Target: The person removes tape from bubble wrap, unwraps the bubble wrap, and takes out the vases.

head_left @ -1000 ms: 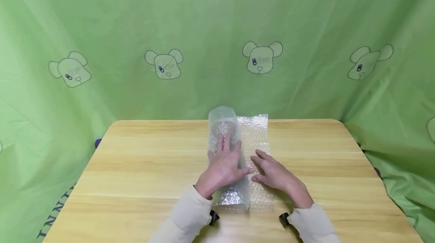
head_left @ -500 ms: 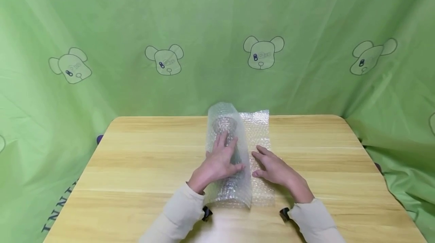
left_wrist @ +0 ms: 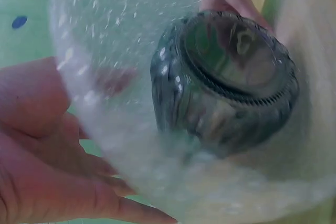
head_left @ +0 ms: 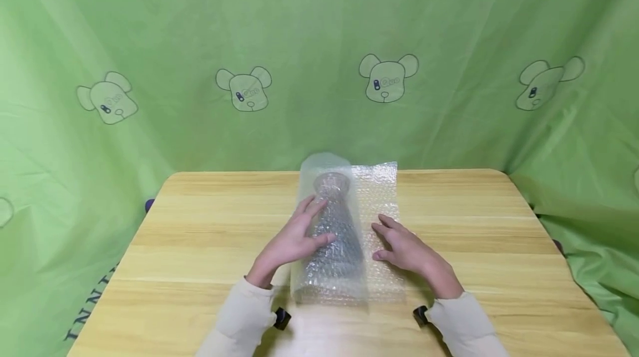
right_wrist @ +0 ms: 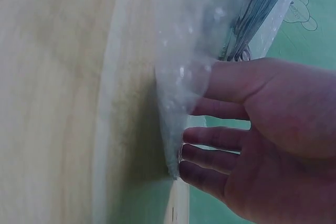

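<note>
A ribbed glass vase [head_left: 335,235] lies on its side, with its neck toward the far table edge. Clear bubble wrap [head_left: 375,196] runs beneath it and curves over it from the left. In the left wrist view the vase's round base [left_wrist: 231,51] shows at the end of the loose wrap tube. My left hand [head_left: 294,239] rests on the wrap at the vase's left side, fingers spread. On the right, my right hand [head_left: 406,249] stays low by the flat part of the wrap, its fingers [right_wrist: 210,161] loosely extended beside the wrap's edge.
The pale wooden table [head_left: 209,224] extends to both sides of the wrap. A green curtain [head_left: 309,30] with bear-head prints hangs behind the table and down its sides. Each wrist wears a small black camera [head_left: 282,318].
My left hand has slid left, off the top of the vase to its left side. The wrap has loosened and spread left, showing more of the vase. My right hand has barely moved.
</note>
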Tool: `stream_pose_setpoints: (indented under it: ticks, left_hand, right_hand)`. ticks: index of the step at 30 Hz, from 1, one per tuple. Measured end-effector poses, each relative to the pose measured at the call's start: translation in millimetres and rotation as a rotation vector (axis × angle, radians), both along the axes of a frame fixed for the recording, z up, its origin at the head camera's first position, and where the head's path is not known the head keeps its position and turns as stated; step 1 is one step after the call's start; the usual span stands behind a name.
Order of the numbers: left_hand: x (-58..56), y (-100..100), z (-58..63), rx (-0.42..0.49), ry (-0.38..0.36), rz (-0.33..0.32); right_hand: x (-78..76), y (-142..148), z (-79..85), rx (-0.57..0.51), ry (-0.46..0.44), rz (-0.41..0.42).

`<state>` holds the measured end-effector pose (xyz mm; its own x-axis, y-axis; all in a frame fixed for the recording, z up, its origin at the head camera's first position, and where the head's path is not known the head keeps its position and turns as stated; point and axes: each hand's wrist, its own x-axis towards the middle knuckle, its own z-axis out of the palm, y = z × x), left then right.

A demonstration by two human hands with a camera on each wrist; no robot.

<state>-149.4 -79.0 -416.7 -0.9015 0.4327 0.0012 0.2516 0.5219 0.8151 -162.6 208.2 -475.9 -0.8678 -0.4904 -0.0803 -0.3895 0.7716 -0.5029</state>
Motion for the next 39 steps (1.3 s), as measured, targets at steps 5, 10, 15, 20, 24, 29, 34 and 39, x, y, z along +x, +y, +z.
stream_pose_setpoints:
  ticks: [5,10,15,20,24,29,34,39]
  left_hand:
    - [1.9,-14,-11.0,0.085,-0.04,0.04]
    - [2.4,-35,-26.3,0.202,-0.079,0.073]
    - [2.0,-63,-43.7,0.348,-0.205,0.108]
    - [3.9,-88,-56.8,0.416,-0.331,0.199]
    - [5.3,-104,-62.5,0.404,-0.374,0.223]
    - [7.4,-121,-64.9,0.33,-0.346,0.233]
    - [9.3,-139,-62.0,0.279,-0.305,0.257]
    - [12.2,-159,-57.6,0.269,-0.253,0.266]
  right_hand:
    - [0.5,2,0.1,-0.002,0.002,0.001]
    - [0.3,1,0.5,-0.007,-0.011,0.002]
    - [0.5,1,0.1,-0.004,-0.014,-0.004]
    - [0.5,1,-0.4,-0.004,-0.013,0.001]
    - [0.0,1,-0.9,-0.001,-0.006,-0.003]
    - [-0.2,2,-1.2,0.007,0.002,-0.004]
    - [-0.2,2,-2.1,0.007,0.008,-0.001]
    - [0.2,1,-1.7,0.007,0.006,-0.003]
